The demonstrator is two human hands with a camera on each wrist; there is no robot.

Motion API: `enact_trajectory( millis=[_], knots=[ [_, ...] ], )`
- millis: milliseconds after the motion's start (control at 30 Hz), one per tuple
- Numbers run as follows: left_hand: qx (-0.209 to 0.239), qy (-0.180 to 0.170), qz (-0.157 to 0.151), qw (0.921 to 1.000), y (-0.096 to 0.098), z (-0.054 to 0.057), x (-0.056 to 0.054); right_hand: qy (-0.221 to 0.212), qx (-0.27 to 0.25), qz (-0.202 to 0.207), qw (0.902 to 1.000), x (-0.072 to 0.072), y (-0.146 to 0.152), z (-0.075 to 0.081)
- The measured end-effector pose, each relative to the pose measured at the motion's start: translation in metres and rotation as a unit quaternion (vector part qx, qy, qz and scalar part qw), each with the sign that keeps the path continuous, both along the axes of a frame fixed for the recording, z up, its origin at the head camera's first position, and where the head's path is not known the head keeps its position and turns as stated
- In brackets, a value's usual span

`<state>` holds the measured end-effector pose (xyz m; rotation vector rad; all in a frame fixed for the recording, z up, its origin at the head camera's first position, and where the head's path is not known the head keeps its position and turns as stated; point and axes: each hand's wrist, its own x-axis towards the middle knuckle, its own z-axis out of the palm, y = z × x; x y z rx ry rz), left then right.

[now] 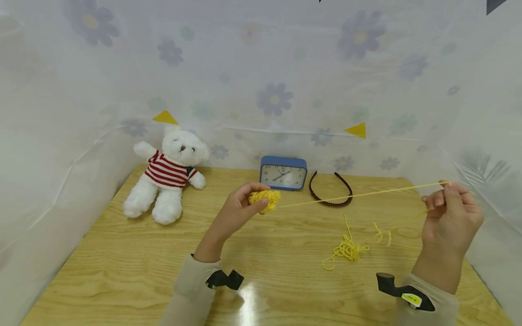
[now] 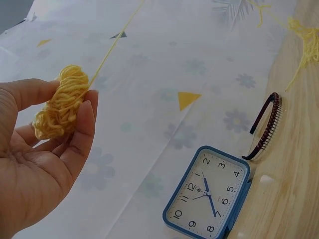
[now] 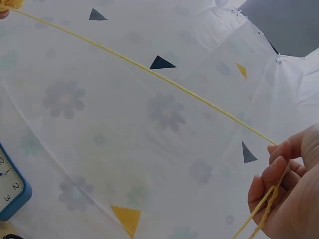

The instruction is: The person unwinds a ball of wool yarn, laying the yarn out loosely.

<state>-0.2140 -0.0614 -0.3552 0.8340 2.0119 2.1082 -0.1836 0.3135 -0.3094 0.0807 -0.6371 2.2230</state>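
Between the thumb and fingers of my left hand (image 1: 238, 206) is a small wound bundle of yellow yarn (image 2: 65, 102). A yarn strand (image 3: 149, 70) runs taut from it, up to the right, to my raised right hand (image 1: 452, 217). The right thumb and fingers pinch that strand, and more yarn hangs down past the palm in the right wrist view. On the table between the hands lies a loose tangle of yellow yarn (image 1: 347, 249), one end trailing toward the back. A few short yarn pieces (image 1: 382, 234) lie to its right.
A blue alarm clock (image 1: 283, 173) stands at the back of the wooden table (image 1: 269, 253), beside a dark beaded headband (image 1: 332, 203). At the back left sits a white teddy bear (image 1: 167, 174) in a striped shirt. Flower-patterned sheeting (image 1: 228, 59) encloses the table's back and sides.
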Motion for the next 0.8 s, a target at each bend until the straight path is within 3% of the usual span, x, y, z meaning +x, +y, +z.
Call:
enact_trajectory(
  millis=[167,233,300,367,467,533,567,633,733,767,800],
  knots=[
    [-0.003,-0.001,0.005,1.0,-0.001,0.0,0.0,0.002,0.011,0.003,0.9999,-0.002,0.0,0.0],
    [-0.006,0.002,0.007,1.0,-0.001,0.001,0.0,-0.018,0.029,0.008,0.9994,-0.003,0.0,-0.003],
    [-0.007,0.002,0.009,0.9999,-0.001,0.001,0.0,-0.067,0.072,0.014,0.995,-0.005,0.0,-0.007],
    [-0.009,0.002,0.01,0.9999,-0.001,0.001,0.0,-0.126,0.131,0.026,0.9829,-0.007,0.001,-0.012],
    [-0.007,-0.001,0.009,0.9999,0.0,0.001,0.001,-0.204,0.249,0.047,0.9454,-0.011,0.003,-0.021],
    [-0.004,-0.005,0.008,0.9999,0.0,0.002,0.001,-0.231,0.342,0.068,0.9082,-0.013,0.005,-0.026],
    [-0.004,-0.006,0.008,0.9999,0.0,0.002,0.002,-0.243,0.402,0.076,0.8797,-0.014,0.006,-0.029],
    [-0.006,-0.005,0.007,0.9999,0.001,0.002,0.002,-0.256,0.524,0.089,0.8075,-0.014,0.008,-0.033],
    [-0.016,-0.001,0.008,0.9998,0.002,0.002,0.003,-0.253,0.675,0.102,0.6858,-0.016,0.007,-0.038],
    [-0.021,0.001,0.008,0.9998,0.003,0.002,0.003,-0.25,0.709,0.103,0.6507,-0.017,0.006,-0.039],
    [-0.025,0.002,0.007,0.9997,0.003,0.002,0.003,-0.247,0.73,0.112,0.6272,-0.017,0.004,-0.04]
  ],
)
